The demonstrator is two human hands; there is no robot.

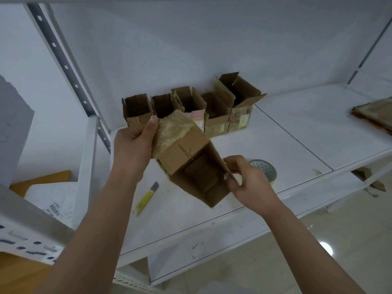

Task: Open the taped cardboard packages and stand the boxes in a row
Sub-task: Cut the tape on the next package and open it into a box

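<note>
Head view: you hold one cardboard box [191, 164] in the air above the white shelf [297, 132], tilted, its open end turned down toward you and its taped end up and away. Your left hand [132, 143] grips the taped end, fingers curled round the left side, thumb [153, 122] pressed up against the crumpled clear tape [172, 129] that covers it. Your right hand [247, 181] pinches the edge of the long right flap [220, 160] near the open end, fingers bent close on the cardboard. Inside the opening the inner flaps show dark. Behind the held box, at the back of the shelf against the wall, five opened boxes [191, 107] stand upright in a row, side touching side, flaps up; the rightmost [240, 100] stands tallest, with its flaps splayed. On the shelf below your hands: a yellow utility knife [146, 198] lying flat, left of the held box and apart from it; a roll of tape [264, 167] lying flat, partly hidden behind your right hand. Far right on the shelf, a pile of flattened cardboard [374, 114], well apart from the row. Left of the shelf upright, a white parcel with a barcode label [54, 205] lies beside an orange-brown piece [42, 181].
</note>
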